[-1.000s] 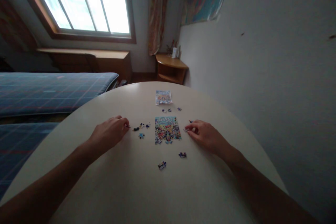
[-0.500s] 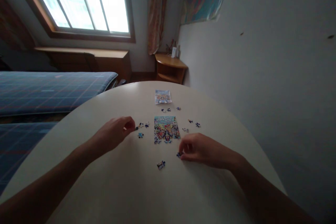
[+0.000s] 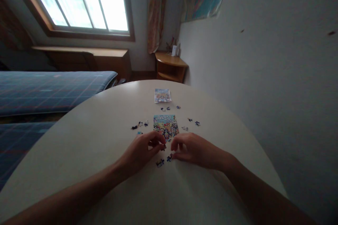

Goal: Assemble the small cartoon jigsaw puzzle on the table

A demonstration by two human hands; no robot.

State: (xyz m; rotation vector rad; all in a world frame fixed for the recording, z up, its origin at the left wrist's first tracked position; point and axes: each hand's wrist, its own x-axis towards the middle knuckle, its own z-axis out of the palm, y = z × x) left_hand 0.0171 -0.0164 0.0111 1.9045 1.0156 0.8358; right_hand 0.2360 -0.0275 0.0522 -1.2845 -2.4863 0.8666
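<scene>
The partly joined jigsaw puzzle [image 3: 166, 123] lies flat, its lower edge partly behind my fingers. My left hand [image 3: 144, 150] is closed in a pinch on a small puzzle piece [image 3: 164, 147] just below that edge. Opposite it, my right hand [image 3: 198, 150] has thumb and fingers bent round the edge of a dark puzzle piece [image 3: 169, 157] low over the table. A loose puzzle piece [image 3: 160, 162] rests a little nearer to me. Left of the puzzle lie several more pieces [image 3: 139, 124], and a blue piece [image 3: 139, 133] is partly covered by my left hand.
Beyond the puzzle, a printed picture sheet [image 3: 162, 96] lies on the round white table [image 3: 105, 112]. Loose pieces [image 3: 197, 123] lie to the right, others [image 3: 168, 108] below the sheet. A plaid mattress [image 3: 58, 89] is at left; a white wall [image 3: 264, 77] runs along the right.
My left hand has come right and nearer, from the left-hand pieces to the puzzle's lower edge, carrying a piece. My right hand has moved left with its piece, closer to the loose one.
</scene>
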